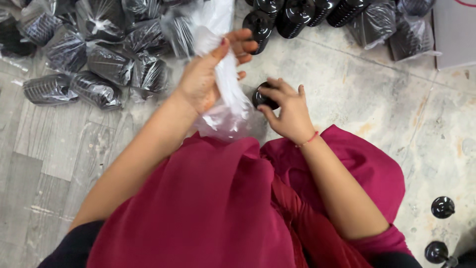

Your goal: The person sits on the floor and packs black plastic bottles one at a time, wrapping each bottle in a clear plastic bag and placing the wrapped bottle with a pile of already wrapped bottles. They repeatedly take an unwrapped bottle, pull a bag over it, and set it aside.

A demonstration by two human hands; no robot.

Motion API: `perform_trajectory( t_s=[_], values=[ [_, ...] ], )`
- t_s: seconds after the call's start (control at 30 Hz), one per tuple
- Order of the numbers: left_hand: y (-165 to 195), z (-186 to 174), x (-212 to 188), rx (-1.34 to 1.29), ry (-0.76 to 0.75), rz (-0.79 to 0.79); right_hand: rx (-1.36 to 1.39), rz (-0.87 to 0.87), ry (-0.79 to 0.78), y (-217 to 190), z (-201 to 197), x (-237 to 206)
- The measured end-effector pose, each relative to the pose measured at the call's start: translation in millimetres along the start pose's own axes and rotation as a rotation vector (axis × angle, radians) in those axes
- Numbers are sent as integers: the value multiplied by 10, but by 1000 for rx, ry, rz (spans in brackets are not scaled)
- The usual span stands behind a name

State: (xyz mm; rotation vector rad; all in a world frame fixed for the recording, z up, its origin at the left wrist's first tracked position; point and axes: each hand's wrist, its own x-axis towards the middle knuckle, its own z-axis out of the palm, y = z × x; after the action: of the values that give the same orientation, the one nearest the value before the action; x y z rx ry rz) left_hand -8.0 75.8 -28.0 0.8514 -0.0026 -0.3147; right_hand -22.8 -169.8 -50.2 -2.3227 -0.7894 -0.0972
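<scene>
My left hand (210,74) grips a clear plastic bag (225,97) by its upper part, the bag hanging down toward my lap. My right hand (287,111) holds a small round black cap (263,98) right beside the bag's lower part. A red thread band circles my right wrist. Magenta cloth (223,198) covers my lap below both hands.
Many filled plastic bags of black caps (99,59) lie heaped at the upper left on the floor. Stacked black caps (292,17) and more bags (396,27) sit at the top right. Two black knobs (441,228) stand at the lower right. A grey box edge (456,34) is at far right.
</scene>
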Motion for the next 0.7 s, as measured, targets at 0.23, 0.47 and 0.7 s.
perform_trajectory(
  t_s=[0.23, 0.47, 0.7],
  values=[
    [-569, 247, 46, 137, -72, -235, 763, 390, 69, -129, -40, -65],
    [-855, 305, 5, 520, 97, 172, 1030, 529, 465, -164, 132, -159],
    [-932, 362, 5, 588, 295, 184, 1043, 437, 401, -148, 150, -196]
  ],
)
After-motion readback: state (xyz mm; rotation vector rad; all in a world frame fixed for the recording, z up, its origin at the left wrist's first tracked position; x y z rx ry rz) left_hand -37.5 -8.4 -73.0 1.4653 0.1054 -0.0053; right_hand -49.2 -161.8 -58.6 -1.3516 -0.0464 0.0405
